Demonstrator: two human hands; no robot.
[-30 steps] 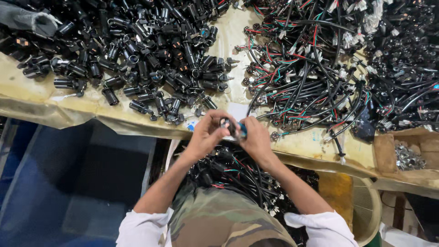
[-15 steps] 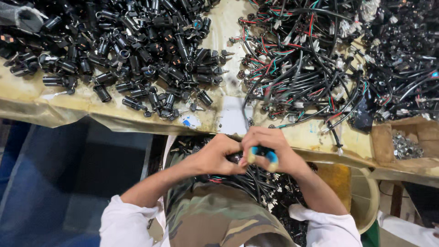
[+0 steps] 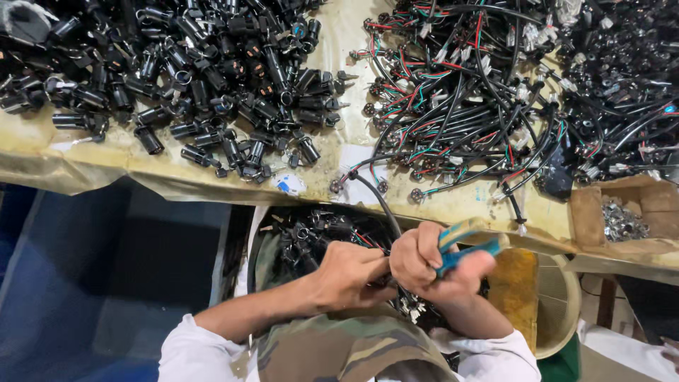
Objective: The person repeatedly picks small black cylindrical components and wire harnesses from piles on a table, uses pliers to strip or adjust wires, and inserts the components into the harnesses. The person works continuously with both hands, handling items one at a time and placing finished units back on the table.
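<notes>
My right hand [image 3: 431, 265] is closed around a hand tool with blue and yellow grips [image 3: 468, 244], held over my lap. My left hand [image 3: 350, 272] pinches a black cable assembly [image 3: 378, 201] whose cord runs up to the table edge. The two hands touch each other just above a heap of finished wired parts [image 3: 311, 233] in my lap. What sits between the tool's jaws is hidden by my fingers.
A bench covered in yellowed plastic [image 3: 92, 166] carries a pile of black cylindrical sockets [image 3: 205, 78] at the left and a tangle of red, green and black wired harnesses [image 3: 467, 92] at the right. A cardboard box of small metal parts [image 3: 622, 219] and a pale bucket [image 3: 559, 304] stand at the right.
Both hands have dropped from the table edge toward my lap. The blue-handled tool now shows clearly in my right hand, swung out to the right.
</notes>
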